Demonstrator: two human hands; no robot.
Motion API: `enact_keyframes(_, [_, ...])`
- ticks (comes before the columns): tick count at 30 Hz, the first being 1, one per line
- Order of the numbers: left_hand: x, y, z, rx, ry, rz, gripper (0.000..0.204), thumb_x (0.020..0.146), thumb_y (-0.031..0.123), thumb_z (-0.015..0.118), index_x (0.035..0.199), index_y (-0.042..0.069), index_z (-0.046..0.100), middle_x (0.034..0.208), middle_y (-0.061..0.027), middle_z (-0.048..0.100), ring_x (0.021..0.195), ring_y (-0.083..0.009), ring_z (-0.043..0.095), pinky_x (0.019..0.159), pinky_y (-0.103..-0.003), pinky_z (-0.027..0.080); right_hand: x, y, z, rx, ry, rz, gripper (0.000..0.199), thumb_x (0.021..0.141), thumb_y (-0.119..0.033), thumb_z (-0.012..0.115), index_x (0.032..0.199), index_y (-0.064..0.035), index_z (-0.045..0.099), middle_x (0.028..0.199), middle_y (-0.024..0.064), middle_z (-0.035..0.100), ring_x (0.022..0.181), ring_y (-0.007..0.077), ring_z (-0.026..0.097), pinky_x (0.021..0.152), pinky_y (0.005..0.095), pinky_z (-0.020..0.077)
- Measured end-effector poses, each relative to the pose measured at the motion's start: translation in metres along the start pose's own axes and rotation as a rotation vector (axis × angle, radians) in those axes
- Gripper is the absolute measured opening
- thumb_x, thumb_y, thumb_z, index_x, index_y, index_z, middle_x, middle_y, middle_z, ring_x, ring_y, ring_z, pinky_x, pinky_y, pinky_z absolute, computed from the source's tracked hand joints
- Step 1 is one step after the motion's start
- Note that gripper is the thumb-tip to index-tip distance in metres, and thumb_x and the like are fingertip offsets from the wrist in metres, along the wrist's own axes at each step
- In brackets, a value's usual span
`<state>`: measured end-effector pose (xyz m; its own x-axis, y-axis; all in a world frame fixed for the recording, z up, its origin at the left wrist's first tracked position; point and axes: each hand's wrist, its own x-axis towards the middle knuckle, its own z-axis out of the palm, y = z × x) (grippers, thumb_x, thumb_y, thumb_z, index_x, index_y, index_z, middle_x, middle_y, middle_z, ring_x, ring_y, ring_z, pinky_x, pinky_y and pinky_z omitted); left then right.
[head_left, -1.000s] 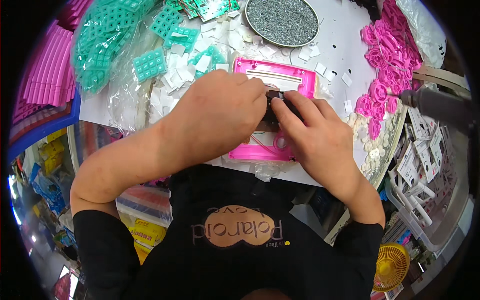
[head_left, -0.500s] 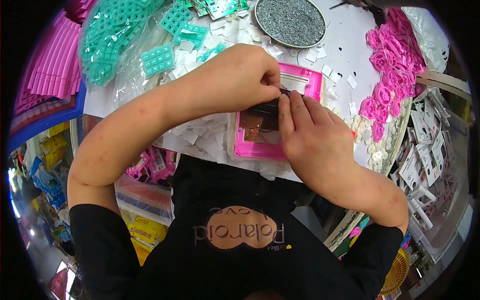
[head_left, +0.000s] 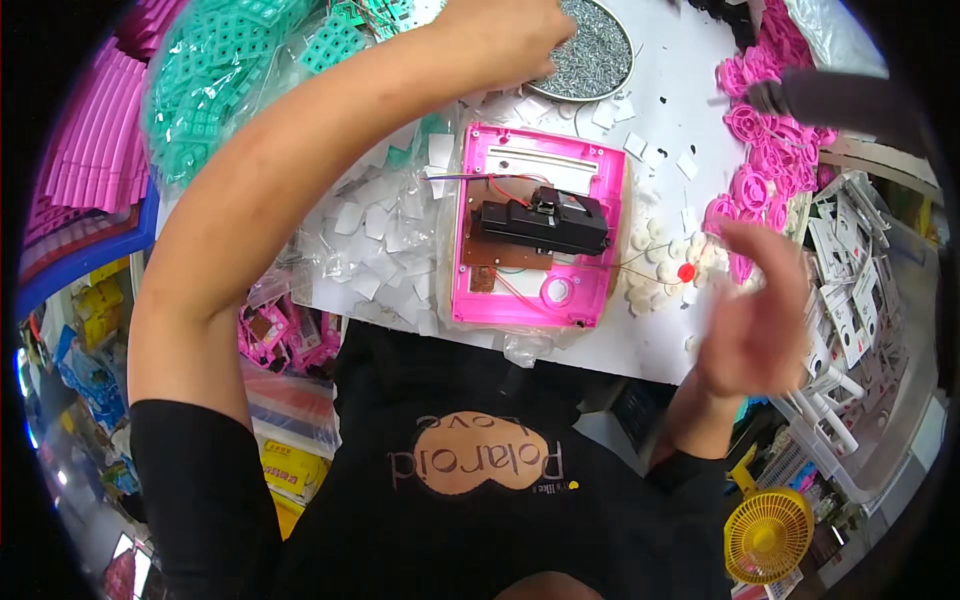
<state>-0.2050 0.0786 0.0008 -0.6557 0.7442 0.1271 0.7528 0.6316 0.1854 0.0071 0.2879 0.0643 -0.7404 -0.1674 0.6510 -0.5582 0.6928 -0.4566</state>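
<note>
Pink housing [head_left: 530, 225], head view: lies flat on your white surface [head_left: 690, 120], black module [head_left: 545, 222] and wires on top. Your left hand [head_left: 510, 40] reaches over the round tray of screws [head_left: 590, 50]; its grip cannot be told. Your right hand [head_left: 755, 310], blurred, hovers open and empty beside the housing.

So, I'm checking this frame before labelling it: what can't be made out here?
- Right hand: motion-blurred in the head view; empty or holding something, cannot tell.
- Left hand: fingertips cut off by the top edge over the round tray of small metal parts; its grip is hidden.
- Brown board on the pink frame: partly covered by the black block.
</note>
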Motion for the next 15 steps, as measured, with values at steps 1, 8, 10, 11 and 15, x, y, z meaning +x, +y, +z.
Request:
enact_keyframes(1, [0.009,0.002,0.006,0.003,-0.024,0.05,0.016,0.084,0.019,0.065,0.085,0.006,0.073,0.09,-0.0174,0.072,0.089,-0.0351,0.069,0.079,-0.05,0.053,-0.005,0.009,-0.014,-0.001,0.235,-0.047,0.04,0.085,-0.004,0.071,0.122,0.0054,0.063,0.106,0.0209,0.071,0.086,0.0311,0.069,0.082,0.0419,0.0541])
enact_keyframes(8, [0.019,0.006,0.017,0.075,-0.021,0.147,0.026,0.088,0.027,0.061,0.077,0.007,0.073,0.084,-0.0166,0.072,0.083,-0.0341,0.069,0.076,-0.047,0.049,0.064,0.078,-0.068,0.778,0.289,0.171,0.05,0.096,-0.021,0.056,0.139,0.0031,0.049,0.102,0.0168,0.063,0.099,0.0271,0.061,0.101,0.0581,0.042])
enact_keyframes(10, [0.023,0.008,0.01,0.093,-0.109,0.108,0.026,0.088,0.027,0.061,0.076,0.006,0.072,0.083,-0.0147,0.072,0.083,-0.0333,0.069,0.077,-0.047,0.048,0.073,0.101,-0.078,0.899,0.035,0.27,0.053,0.098,-0.026,0.055,0.14,0.0049,0.046,0.095,0.0141,0.061,0.085,0.0241,0.059,0.089,0.0512,0.0471])
enact_keyframes(11, [0.024,0.008,0.005,0.103,-0.154,0.085,0.026,0.088,0.027,0.062,0.076,0.006,0.071,0.082,-0.0138,0.072,0.082,-0.0329,0.069,0.077,-0.047,0.048,0.075,0.105,-0.079,0.939,-0.056,0.321,0.055,0.098,-0.026,0.056,0.141,0.0057,0.044,0.093,0.0127,0.059,0.082,0.023,0.058,0.088,0.0501,0.0467])
enact_keyframes(15, [-0.021,0.027,-0.038,-0.158,0.115,0.225,0.019,0.087,0.024,0.067,0.089,0.005,0.072,0.088,-0.0118,0.07,0.086,-0.03,0.068,0.081,-0.044,0.049,0.069,0.07,-0.036,0.896,-0.127,0.373,0.056,0.096,-0.019,0.058,0.145,0.0012,0.042,0.102,0.0098,0.054,0.092,0.0215,0.052,0.106,0.0515,0.0391])
